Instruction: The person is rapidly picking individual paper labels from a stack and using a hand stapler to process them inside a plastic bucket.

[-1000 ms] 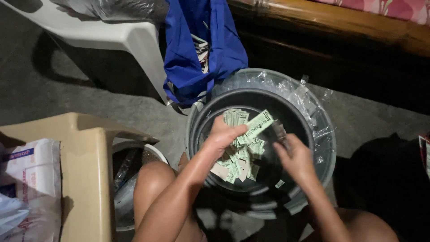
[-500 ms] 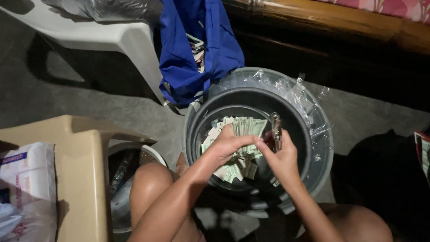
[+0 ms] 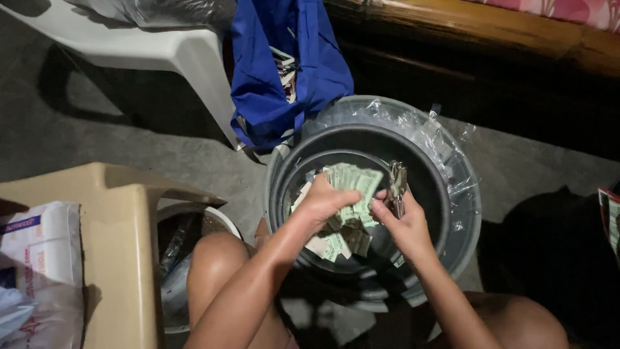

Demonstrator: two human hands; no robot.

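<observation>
I find the stack of green paper slips (image 3: 352, 187) inside the dark round basin (image 3: 426, 194), raised above the loose slips (image 3: 332, 242) lying on its bottom. My left hand (image 3: 323, 203) has its fingers clamped on the stack's near edge; the stack's long axis runs roughly left to right, fanning toward the right hand. My right hand (image 3: 400, 223) sits just beside it, fingertips touching the stack's right end and closed on a small shiny packet (image 3: 397, 184); what that packet is I cannot make out. The basin rests in a grey tub (image 3: 468, 213) lined with clear plastic. Behind it hangs a blue bag (image 3: 284, 77); a beige plastic stool (image 3: 110, 239) stands to the left. The slips' print is unreadable, and my forearms hide the basin's near rim.
</observation>
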